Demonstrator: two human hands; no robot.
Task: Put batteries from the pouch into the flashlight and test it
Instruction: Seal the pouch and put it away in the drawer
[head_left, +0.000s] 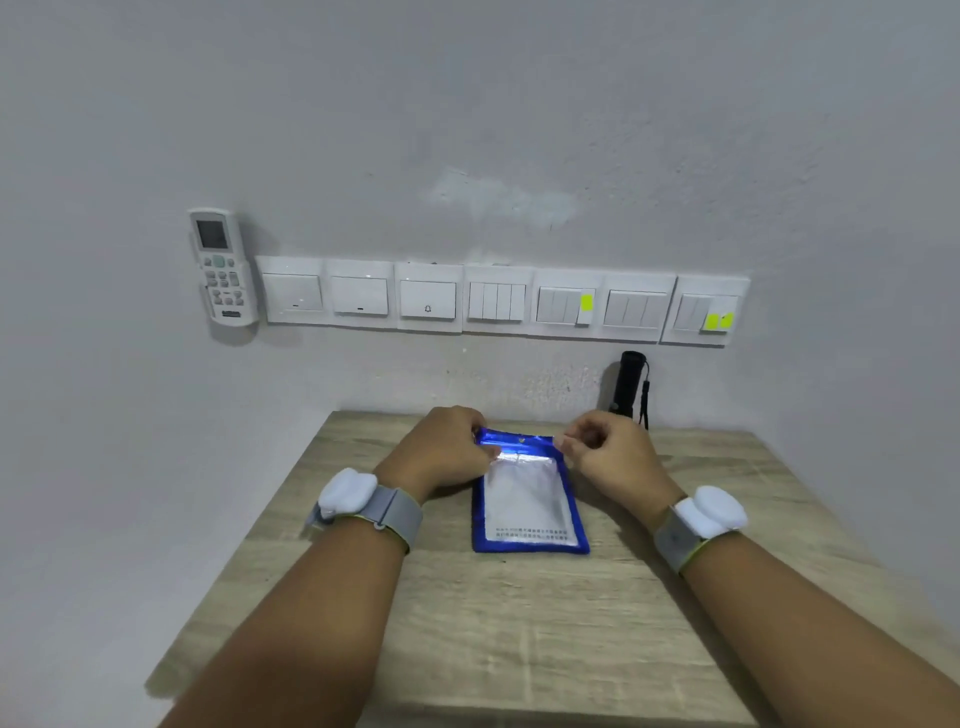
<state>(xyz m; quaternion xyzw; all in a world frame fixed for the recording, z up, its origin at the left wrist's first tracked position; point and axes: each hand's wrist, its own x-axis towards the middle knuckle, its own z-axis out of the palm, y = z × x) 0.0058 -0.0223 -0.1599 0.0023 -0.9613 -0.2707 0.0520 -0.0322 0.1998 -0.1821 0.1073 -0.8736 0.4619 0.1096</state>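
head view: pouch (527, 493) top between fingers (485, 451)

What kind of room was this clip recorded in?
Probably a home or hotel bedroom: a small wooden table against a plain wall, a row of light switches including a bell button, and an air-conditioner remote mounted beside them.
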